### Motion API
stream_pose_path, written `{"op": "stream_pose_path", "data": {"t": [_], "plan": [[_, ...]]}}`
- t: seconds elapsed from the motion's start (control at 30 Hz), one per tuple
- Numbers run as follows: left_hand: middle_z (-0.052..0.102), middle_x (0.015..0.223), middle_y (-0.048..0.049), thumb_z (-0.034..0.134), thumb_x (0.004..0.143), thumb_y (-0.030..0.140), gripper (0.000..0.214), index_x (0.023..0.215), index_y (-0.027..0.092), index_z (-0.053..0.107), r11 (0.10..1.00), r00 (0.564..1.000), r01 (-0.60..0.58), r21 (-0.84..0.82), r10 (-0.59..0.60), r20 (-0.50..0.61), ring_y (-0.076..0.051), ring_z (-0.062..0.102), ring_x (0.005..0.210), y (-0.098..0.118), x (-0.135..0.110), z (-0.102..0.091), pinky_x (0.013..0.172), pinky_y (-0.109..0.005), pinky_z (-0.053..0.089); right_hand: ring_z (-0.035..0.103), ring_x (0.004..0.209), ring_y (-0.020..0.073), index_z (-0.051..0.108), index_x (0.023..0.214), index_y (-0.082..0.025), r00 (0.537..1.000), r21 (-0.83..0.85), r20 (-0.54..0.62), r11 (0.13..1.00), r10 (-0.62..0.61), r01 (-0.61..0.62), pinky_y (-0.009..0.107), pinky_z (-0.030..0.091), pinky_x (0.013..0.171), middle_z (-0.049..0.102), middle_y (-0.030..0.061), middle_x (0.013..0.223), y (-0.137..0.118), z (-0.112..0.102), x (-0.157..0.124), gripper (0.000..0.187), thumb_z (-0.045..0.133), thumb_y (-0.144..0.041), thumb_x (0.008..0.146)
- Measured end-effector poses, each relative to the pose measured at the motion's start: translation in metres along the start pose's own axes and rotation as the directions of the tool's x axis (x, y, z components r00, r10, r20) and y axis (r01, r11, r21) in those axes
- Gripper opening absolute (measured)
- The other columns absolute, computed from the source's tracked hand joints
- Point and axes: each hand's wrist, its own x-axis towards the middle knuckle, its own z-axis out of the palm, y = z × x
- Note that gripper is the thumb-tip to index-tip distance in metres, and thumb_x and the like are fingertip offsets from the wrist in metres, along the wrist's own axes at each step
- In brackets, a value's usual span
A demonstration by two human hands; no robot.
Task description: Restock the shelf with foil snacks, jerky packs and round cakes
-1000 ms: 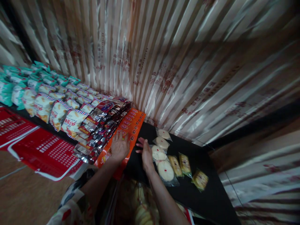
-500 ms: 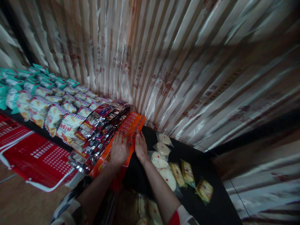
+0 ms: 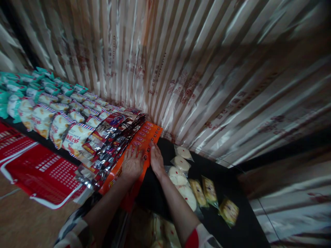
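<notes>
An orange printed box (image 3: pixel 144 137), long and flat-topped, lies on the black shelf (image 3: pixel 214 220) against a row of shiny snack packets (image 3: pixel 111 144). My left hand (image 3: pixel 132 164) rests flat on its top, fingers stretched out. Along the box's right side, my right hand (image 3: pixel 156 159) lies with its fingers extended and its palm turned toward the box. Neither hand is wrapped round anything. The near end of the box is partly hidden by my left forearm.
White round cakes in clear wrappers (image 3: pixel 186 193) and yellow wrapped pastries (image 3: pixel 209 189) lie to the right. White snack bags (image 3: pixel 76 137) and green-topped bags (image 3: pixel 28 82) fill the left. Red baskets (image 3: pixel 46 175) stand below the shelf's front edge. A pleated curtain (image 3: pixel 176 69) hangs behind.
The view has shifted slightly. Both hands keep almost the same place on the orange box, which has barely moved, if at all.
</notes>
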Motion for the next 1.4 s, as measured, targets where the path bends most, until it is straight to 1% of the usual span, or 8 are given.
{"op": "stream_pose_path", "data": {"t": [0.17, 0.33, 0.47, 0.6, 0.8, 0.93, 1.23, 1.4], "plan": [[0.041, 0.140, -0.0147, 0.040, 0.089, 0.033, 0.043, 0.127, 0.014, 0.051, 1.000, 1.000, 0.009, 0.025, -0.009, 0.007, -0.034, 0.029, 0.133, 0.000, -0.001, -0.001, 0.106, -0.049, 0.028, 0.030, 0.133, 0.0157, 0.050, 0.129, -0.019, 0.991, 0.070, -0.131, 0.998, 0.013, -0.003, 0.036, 0.018, 0.113, 0.047, 0.0042, 0.137, -0.001, -0.009, -0.014, 0.068, 0.018, -0.062, 0.087], [0.043, 0.139, -0.0154, 0.038, 0.090, 0.032, 0.046, 0.129, 0.010, 0.047, 0.997, 1.000, 0.020, 0.069, -0.021, 0.010, -0.033, 0.030, 0.132, 0.003, -0.003, -0.003, 0.107, -0.049, 0.028, 0.039, 0.128, 0.0202, 0.050, 0.127, -0.010, 0.974, 0.084, -0.187, 0.990, 0.126, -0.112, 0.038, 0.023, 0.110, 0.051, 0.0134, 0.133, -0.001, -0.016, -0.046, 0.076, 0.018, -0.065, 0.085], [0.042, 0.140, -0.0149, 0.037, 0.090, 0.031, 0.045, 0.128, 0.010, 0.049, 0.997, 1.000, 0.020, 0.069, -0.021, 0.017, -0.033, 0.031, 0.132, 0.004, -0.004, -0.004, 0.107, -0.048, 0.027, 0.046, 0.122, 0.0228, 0.051, 0.126, -0.007, 0.970, 0.063, -0.193, 0.988, 0.148, -0.138, 0.040, 0.029, 0.106, 0.056, 0.0171, 0.125, -0.005, -0.014, -0.071, 0.077, 0.018, -0.063, 0.085], [0.042, 0.139, -0.0151, 0.038, 0.090, 0.032, 0.047, 0.130, 0.010, 0.047, 0.997, 1.000, 0.028, 0.078, -0.028, 0.000, -0.033, 0.031, 0.132, 0.004, -0.003, -0.004, 0.107, -0.047, 0.028, 0.050, 0.118, 0.0228, 0.053, 0.124, -0.008, 0.979, 0.060, -0.133, 0.987, 0.156, -0.149, 0.040, 0.030, 0.105, 0.060, 0.0167, 0.120, -0.009, -0.007, -0.085, 0.073, 0.017, -0.061, 0.087], [0.044, 0.138, -0.0144, 0.038, 0.090, 0.033, 0.047, 0.130, 0.010, 0.047, 0.998, 1.000, 0.026, 0.059, -0.026, 0.001, -0.032, 0.034, 0.130, 0.001, -0.002, -0.001, 0.104, -0.046, 0.031, 0.045, 0.123, 0.0228, 0.061, 0.114, -0.010, 0.979, 0.063, -0.123, 0.985, 0.164, -0.158, 0.038, 0.028, 0.107, 0.055, 0.0149, 0.128, -0.010, -0.004, -0.089, 0.072, 0.016, -0.060, 0.087], [0.046, 0.137, -0.0145, 0.039, 0.089, 0.032, 0.046, 0.129, 0.011, 0.048, 0.998, 1.000, 0.031, 0.050, -0.031, -0.005, -0.033, 0.034, 0.130, 0.001, -0.002, 0.000, 0.103, -0.047, 0.032, 0.046, 0.122, 0.0222, 0.056, 0.122, -0.007, 0.979, 0.058, -0.117, 0.985, 0.168, -0.162, 0.037, 0.028, 0.107, 0.057, 0.0159, 0.125, -0.010, -0.004, -0.088, 0.074, 0.015, -0.058, 0.088], [0.048, 0.135, -0.0143, 0.039, 0.089, 0.032, 0.044, 0.127, 0.012, 0.050, 0.998, 0.999, 0.011, 0.062, -0.009, -0.045, -0.034, 0.036, 0.128, 0.001, -0.002, 0.003, 0.102, -0.047, 0.033, 0.042, 0.124, 0.0224, 0.063, 0.113, -0.008, 0.991, -0.020, -0.095, 0.995, 0.095, -0.097, 0.037, 0.027, 0.107, 0.053, 0.0145, 0.130, -0.009, -0.002, -0.088, 0.072, 0.016, -0.057, 0.088], [0.049, 0.134, -0.0149, 0.041, 0.089, 0.032, 0.045, 0.127, 0.011, 0.050, 0.998, 0.997, 0.023, 0.051, -0.019, -0.070, -0.034, 0.035, 0.129, 0.001, -0.002, 0.003, 0.103, -0.047, 0.032, 0.047, 0.119, 0.0207, 0.061, 0.114, -0.010, 0.985, -0.024, -0.148, 0.995, 0.090, -0.094, 0.038, 0.030, 0.105, 0.059, 0.0137, 0.122, -0.008, -0.001, -0.088, 0.067, 0.015, -0.052, 0.090]]}}
